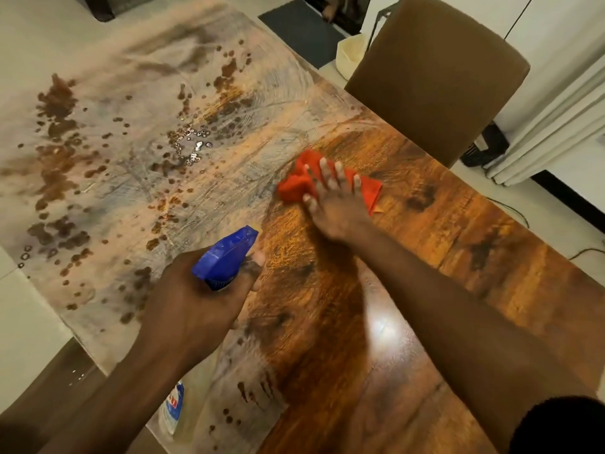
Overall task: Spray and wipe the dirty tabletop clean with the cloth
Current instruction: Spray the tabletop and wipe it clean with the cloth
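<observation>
The wooden tabletop (409, 257) fills the view. Its left half is covered in a pale dusty film (131, 178) dotted with wet brown droplets; its right half is glossy dark wood. My right hand (337, 208) lies flat, fingers spread, pressing a crumpled red cloth (294, 186) on the table where the film meets the bare wood. My left hand (199, 306) grips a spray bottle with a blue trigger head (224, 257); its nozzle points toward the far side, and its clear body with a label (172, 407) shows below my wrist.
A brown upholstered chair (435, 77) stands at the table's far right edge. Beside it sits a cream basket (350, 52) on the pale floor, with a dark mat (301, 31) beyond. White curtains (556, 126) and cables lie at the right.
</observation>
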### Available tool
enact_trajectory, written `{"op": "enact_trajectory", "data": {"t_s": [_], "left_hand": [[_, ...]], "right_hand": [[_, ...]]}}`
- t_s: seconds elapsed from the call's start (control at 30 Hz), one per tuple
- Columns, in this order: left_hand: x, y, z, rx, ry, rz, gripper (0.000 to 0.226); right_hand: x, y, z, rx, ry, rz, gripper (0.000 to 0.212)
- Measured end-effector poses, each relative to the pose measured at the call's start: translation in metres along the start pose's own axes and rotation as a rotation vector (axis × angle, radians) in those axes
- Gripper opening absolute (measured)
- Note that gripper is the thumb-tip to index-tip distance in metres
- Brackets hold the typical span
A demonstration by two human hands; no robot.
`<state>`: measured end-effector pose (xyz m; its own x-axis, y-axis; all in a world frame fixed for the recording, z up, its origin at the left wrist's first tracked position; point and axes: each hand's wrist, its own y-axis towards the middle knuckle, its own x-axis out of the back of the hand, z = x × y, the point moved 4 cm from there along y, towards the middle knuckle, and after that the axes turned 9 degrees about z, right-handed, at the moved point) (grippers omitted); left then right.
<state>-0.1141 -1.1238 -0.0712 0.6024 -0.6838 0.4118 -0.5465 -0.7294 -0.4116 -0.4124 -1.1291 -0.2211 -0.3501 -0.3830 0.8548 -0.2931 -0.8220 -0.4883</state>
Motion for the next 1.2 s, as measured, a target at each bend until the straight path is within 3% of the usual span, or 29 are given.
{"op": "enact_trajectory", "data": {"t_s": [0.13,0.23,0.43,0.57,0.73,0.9,1.03,1.2], "left_hand": [[0.001,-0.014,-0.001,0.002,0.018,-0.025,0.056],[0.000,-0.022,0.002,0.011,0.029,-0.025,0.044],[0.001,-0.039,0.015,0.045,-0.014,0.011,0.031],[0.000,-0.054,0.022,0.061,-0.027,0.044,0.027],[-0.001,-0.072,0.036,0.124,-0.025,0.037,0.029],[0.000,-0.087,0.051,0.130,-0.032,0.043,0.019],[0.007,-0.100,0.059,0.116,-0.073,0.023,0.015],[0.019,-0.113,0.071,0.159,-0.019,0.003,0.036]], "right_hand": [[-0.072,-0.097,0.067,0.219,-0.004,0.000,0.071],[-0.122,-0.176,0.094,0.306,-0.021,-0.018,0.068],[-0.181,-0.294,0.056,0.288,-0.139,-0.024,0.075],[-0.152,-0.280,-0.017,0.133,-0.109,-0.007,0.067],[-0.081,-0.178,-0.090,-0.144,0.069,-0.037,0.068],[-0.040,-0.089,-0.078,-0.288,0.232,-0.024,0.070],[-0.059,-0.089,-0.007,-0.155,0.151,-0.009,0.072],[-0.125,-0.168,0.111,0.137,0.085,-0.013,0.070]]}}
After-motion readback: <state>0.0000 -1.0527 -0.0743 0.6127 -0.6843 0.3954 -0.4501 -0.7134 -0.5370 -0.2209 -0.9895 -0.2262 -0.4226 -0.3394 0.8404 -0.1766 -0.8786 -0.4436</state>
